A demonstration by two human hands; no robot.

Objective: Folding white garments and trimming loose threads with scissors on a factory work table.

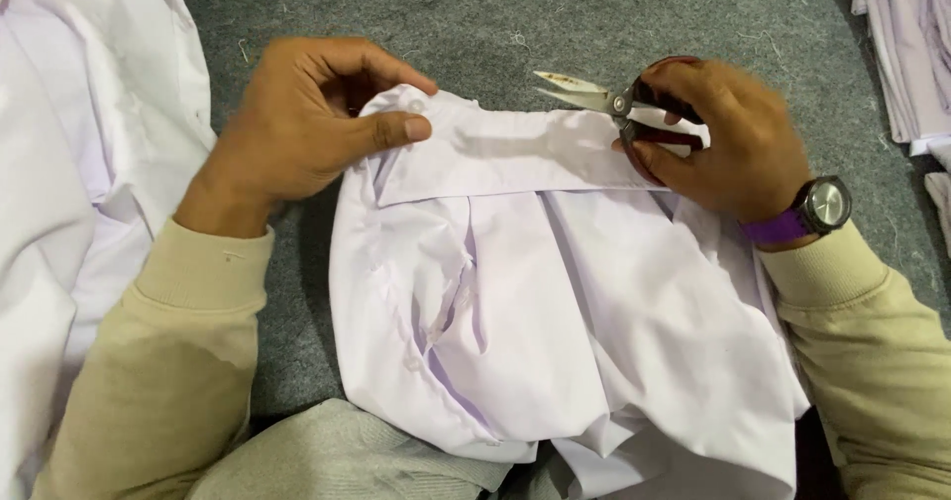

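Grey felt-like table (594,14) lies under a white shirt (555,332), with more white cloth (69,163) piled to the shirt's left. At the shirt's top edge, the left hand (297,128) pinches the collar (505,153) by its button end. The right hand (733,138) is closed around small scissors (604,99), blades slightly parted just above the collar. A slip could nick the cloth or the near thumb.
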